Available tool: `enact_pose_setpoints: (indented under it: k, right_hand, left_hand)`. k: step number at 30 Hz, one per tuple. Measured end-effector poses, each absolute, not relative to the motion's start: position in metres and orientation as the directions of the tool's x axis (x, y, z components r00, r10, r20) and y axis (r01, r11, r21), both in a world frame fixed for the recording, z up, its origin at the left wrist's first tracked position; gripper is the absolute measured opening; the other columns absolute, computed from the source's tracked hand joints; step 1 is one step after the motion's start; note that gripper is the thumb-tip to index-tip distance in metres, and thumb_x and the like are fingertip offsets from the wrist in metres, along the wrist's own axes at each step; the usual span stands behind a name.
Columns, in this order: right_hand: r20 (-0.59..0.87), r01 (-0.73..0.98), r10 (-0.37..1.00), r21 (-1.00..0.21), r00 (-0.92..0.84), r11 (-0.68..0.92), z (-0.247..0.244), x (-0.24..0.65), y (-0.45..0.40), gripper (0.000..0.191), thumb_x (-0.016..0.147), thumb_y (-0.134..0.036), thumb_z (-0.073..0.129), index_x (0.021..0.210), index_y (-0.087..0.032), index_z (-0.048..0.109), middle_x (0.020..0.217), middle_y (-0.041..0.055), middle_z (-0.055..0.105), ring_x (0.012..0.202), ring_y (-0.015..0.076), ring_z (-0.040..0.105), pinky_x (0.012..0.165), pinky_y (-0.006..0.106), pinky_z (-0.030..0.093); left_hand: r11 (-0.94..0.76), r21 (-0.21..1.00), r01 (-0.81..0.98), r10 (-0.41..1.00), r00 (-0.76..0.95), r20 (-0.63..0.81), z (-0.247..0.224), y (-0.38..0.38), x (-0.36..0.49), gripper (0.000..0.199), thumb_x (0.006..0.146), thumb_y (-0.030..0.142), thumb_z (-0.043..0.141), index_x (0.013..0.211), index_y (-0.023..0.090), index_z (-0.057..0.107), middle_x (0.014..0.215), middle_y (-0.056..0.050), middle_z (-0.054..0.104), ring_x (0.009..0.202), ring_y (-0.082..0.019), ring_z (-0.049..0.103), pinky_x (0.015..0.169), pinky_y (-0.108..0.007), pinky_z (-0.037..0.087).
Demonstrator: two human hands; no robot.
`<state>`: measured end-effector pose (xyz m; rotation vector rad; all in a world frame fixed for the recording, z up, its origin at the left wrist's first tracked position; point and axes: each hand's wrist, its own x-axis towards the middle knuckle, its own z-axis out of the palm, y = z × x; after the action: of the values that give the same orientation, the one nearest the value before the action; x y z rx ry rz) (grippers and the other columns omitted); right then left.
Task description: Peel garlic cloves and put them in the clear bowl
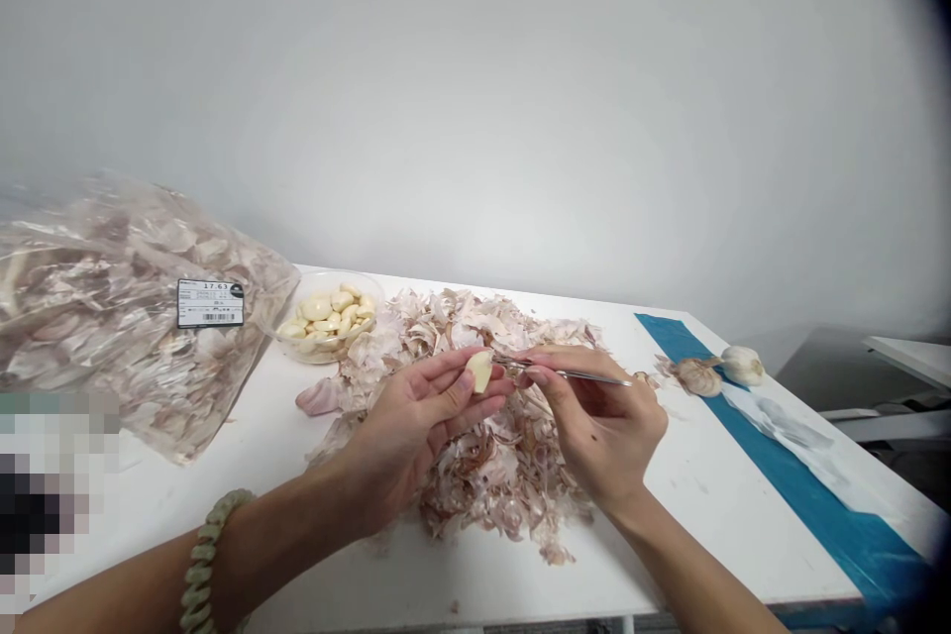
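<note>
We see a pale ivory peeled garlic clove [480, 371] and a silvery metal tool [580, 375] beside it. Our heap of garlic skins [505, 485] runs pink, tan and rusty brown, streaked with cream. The white surface [713, 525] carries a teal-blue strip [824, 490], and our garlic bulbs [743, 366] show off-white with brownish-pink streaks. The bag label [210, 303] is black and white with barcode stripes; the coiled bracelet [199, 555] is pale sage-beige.
</note>
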<state>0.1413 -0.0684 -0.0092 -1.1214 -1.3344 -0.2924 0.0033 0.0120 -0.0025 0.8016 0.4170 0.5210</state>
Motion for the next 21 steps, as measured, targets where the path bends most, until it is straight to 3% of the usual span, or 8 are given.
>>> enact_pose_setpoints:
  k: [21]
  right_hand:
    - [0.877, 0.764, 0.363, -0.461, 0.315, 0.451, -0.0140, 0.1357, -0.0718, 0.023, 0.074, -0.004, 0.064, 0.086, -0.023, 0.067, 0.080, 0.0001, 0.072, 0.073, 0.0150, 0.068, 0.061, 0.030, 0.058]
  left_hand:
    - [0.595, 0.751, -0.284, 0.581, 0.798, -0.159, -0.0041, 0.0105, 0.0035, 0.021, 0.083, 0.010, 0.060, 0.104, 0.010, 0.062, 0.102, -0.012, 0.071, 0.101, -0.018, 0.065, 0.094, -0.026, 0.050]
